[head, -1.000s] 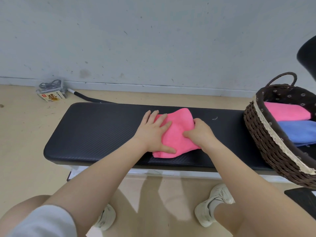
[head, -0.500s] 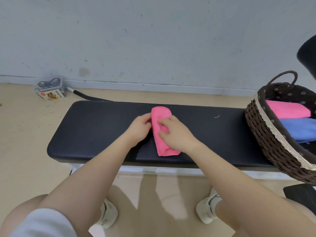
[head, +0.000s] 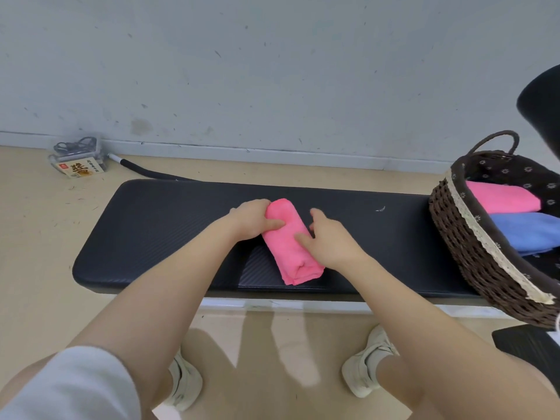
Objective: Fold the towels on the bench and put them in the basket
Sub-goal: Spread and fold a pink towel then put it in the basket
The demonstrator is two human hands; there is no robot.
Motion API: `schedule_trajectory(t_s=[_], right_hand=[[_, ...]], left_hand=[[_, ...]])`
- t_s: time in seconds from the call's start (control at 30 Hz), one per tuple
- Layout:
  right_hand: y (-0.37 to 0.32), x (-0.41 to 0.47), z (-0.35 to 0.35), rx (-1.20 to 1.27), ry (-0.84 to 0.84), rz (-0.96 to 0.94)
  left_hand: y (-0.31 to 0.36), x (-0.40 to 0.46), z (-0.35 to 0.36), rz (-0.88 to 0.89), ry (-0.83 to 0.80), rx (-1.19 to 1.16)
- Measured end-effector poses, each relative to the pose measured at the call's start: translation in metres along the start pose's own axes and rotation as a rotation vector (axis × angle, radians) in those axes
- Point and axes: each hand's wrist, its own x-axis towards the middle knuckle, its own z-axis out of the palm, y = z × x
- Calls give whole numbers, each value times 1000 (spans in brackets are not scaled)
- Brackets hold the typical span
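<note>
Slippage is the main risk: the pink towel lies folded into a narrow roll-like bundle near the middle of the dark padded surface, and its layers are loose at the near end, where the folds show. The left hand grips the far end, thumb across the top and fingers wrapped round the far side. The right hand sits just beside the bundle with its thumb on the cloth and its fingers relaxed and lifted, so it holds nothing. If the bundle is lifted from one end only, I judge the unsupported near end could droop and unfold, and it would need folding again. A grip from both sides, or a hand slid beneath, would likely keep the shape.

Off to the right, the wicker basket stands on the same surface, well apart from the bundle, and already holds a folded pink towel in the basket and a blue towel. Its rim stands high, so a low carry could catch the bundle on the edge. Space inside looks limited, though how deep it goes cannot be told.

Nothing lies between the bundle and the basket. On the floor behind, a small box and a black hose sit by the wall, away from the work.
</note>
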Motion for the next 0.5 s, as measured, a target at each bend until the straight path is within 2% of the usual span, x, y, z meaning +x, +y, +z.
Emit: schedule_trajectory(t_s=[0.1, 0.2, 0.3, 0.4, 0.5], right_hand=[[4, 4, 13, -87, -116, 82], [9, 0, 16, 13, -157, 93], [16, -11, 15, 99, -183, 84], [20, -21, 13, 89, -195, 65], [31, -31, -3, 290, -199, 107]], left_hand=[[-2, -5, 2, -4, -5, -11], [0, -17, 2, 19, -54, -68], [-1, -29, 3, 67, -29, -92], [3, -45, 4, 94, -10, -319], [15, -56, 5, 111, 16, -480]])
